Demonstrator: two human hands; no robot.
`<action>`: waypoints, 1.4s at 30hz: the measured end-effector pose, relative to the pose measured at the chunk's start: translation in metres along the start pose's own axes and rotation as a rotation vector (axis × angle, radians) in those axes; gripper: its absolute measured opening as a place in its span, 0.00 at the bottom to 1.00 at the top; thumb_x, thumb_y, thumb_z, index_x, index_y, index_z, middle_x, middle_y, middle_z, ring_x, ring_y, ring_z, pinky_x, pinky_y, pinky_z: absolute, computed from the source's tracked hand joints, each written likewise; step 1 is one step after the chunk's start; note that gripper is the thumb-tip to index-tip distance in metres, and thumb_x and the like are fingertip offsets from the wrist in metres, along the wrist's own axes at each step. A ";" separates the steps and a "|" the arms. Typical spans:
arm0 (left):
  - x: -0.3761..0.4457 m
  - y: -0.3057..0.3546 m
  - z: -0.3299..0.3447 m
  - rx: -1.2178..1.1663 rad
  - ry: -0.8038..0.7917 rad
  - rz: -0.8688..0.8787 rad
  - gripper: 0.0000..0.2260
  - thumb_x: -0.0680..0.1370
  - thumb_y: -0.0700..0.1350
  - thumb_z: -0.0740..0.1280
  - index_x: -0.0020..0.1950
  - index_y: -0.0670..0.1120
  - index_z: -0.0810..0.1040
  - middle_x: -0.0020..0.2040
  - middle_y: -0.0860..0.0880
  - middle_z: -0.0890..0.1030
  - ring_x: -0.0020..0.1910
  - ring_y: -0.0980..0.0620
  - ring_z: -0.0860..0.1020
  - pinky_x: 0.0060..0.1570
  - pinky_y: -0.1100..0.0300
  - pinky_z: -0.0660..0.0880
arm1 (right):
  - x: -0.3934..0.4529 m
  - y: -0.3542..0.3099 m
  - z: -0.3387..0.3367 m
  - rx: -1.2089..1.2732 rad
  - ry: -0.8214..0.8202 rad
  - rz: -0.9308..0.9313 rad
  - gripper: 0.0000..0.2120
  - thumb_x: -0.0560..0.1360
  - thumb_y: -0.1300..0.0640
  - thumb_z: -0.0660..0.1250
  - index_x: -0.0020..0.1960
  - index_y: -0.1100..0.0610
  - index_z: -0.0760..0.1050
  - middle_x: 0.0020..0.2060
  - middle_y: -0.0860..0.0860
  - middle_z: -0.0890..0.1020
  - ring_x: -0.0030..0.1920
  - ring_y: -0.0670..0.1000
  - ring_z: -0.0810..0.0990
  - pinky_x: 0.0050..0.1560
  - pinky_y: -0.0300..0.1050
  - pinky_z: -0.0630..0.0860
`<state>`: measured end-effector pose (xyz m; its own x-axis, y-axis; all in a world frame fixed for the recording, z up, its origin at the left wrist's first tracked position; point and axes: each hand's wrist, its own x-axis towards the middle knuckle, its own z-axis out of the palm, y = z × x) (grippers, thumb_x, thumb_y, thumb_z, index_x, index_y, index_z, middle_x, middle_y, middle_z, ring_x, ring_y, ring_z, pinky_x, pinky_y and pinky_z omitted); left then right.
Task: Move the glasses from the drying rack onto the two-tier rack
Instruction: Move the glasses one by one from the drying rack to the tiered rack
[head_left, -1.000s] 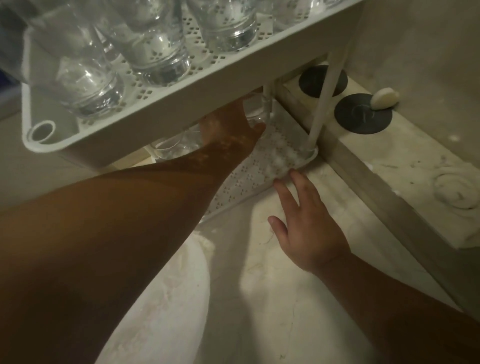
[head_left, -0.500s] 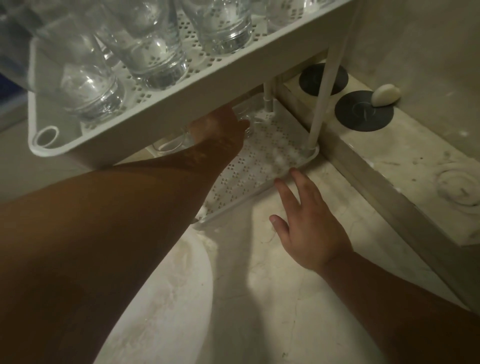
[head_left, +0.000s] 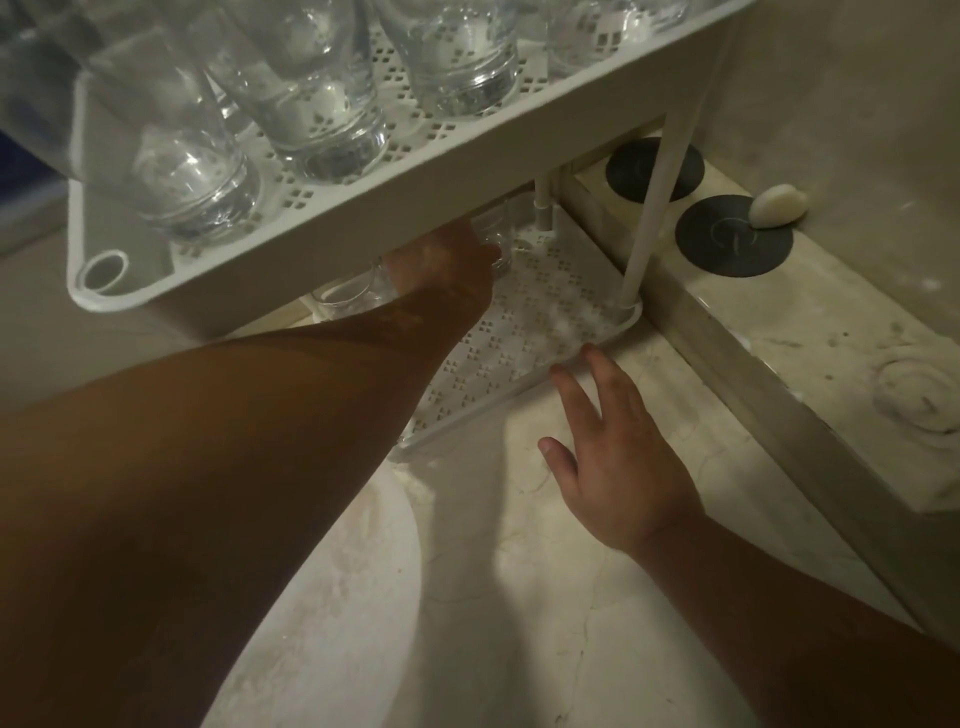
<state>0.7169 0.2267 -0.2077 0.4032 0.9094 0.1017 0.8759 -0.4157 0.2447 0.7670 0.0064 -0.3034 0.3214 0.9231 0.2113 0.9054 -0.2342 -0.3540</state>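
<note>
The white two-tier rack (head_left: 467, 156) fills the top of the head view, and several clear glasses (head_left: 322, 104) stand on its perforated upper tier. My left hand (head_left: 447, 265) reaches under that tier, over the lower tier (head_left: 519, 332). Its fingertips are at a small glass (head_left: 493, 236) standing near the back post. The upper tier's edge hides whether the fingers grip it. Another glass (head_left: 348, 296) stands on the lower tier left of my wrist. My right hand (head_left: 618, 457) lies flat on the marble counter, fingers straight, with its fingertips touching the lower tier's front rim.
A raised stone ledge (head_left: 810, 374) runs along the right, carrying two black round discs (head_left: 732, 236) and a white oval lump (head_left: 779, 205). A wall rises behind it. Pale marble counter (head_left: 519, 597) spreads in front of the rack.
My left hand has drawn back a little to the left from the back post, and the small glass now shows beyond its fingertips. My right hand has barely moved.
</note>
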 end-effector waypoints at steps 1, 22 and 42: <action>-0.001 0.001 -0.001 -0.030 0.011 -0.018 0.24 0.79 0.54 0.66 0.73 0.47 0.69 0.69 0.46 0.74 0.69 0.43 0.71 0.66 0.45 0.65 | 0.000 0.000 0.000 0.003 0.003 -0.001 0.30 0.79 0.41 0.56 0.77 0.54 0.58 0.76 0.58 0.57 0.75 0.59 0.61 0.68 0.55 0.72; -0.199 -0.033 -0.100 -0.285 -0.061 0.213 0.32 0.75 0.47 0.65 0.77 0.54 0.58 0.76 0.48 0.66 0.73 0.46 0.67 0.72 0.39 0.61 | -0.040 -0.088 -0.067 0.230 0.052 0.103 0.27 0.78 0.46 0.58 0.76 0.48 0.59 0.79 0.49 0.44 0.78 0.55 0.57 0.69 0.55 0.70; -0.243 -0.105 -0.284 -0.238 0.022 0.461 0.27 0.77 0.51 0.66 0.75 0.55 0.64 0.76 0.50 0.62 0.53 0.47 0.79 0.57 0.51 0.74 | -0.024 -0.157 -0.242 0.156 0.206 0.076 0.33 0.77 0.55 0.67 0.78 0.48 0.56 0.78 0.55 0.55 0.74 0.57 0.64 0.69 0.56 0.68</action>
<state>0.4522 0.0519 0.0154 0.7251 0.6334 0.2704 0.5231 -0.7619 0.3820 0.6837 -0.0529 -0.0326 0.4513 0.8190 0.3543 0.8280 -0.2364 -0.5084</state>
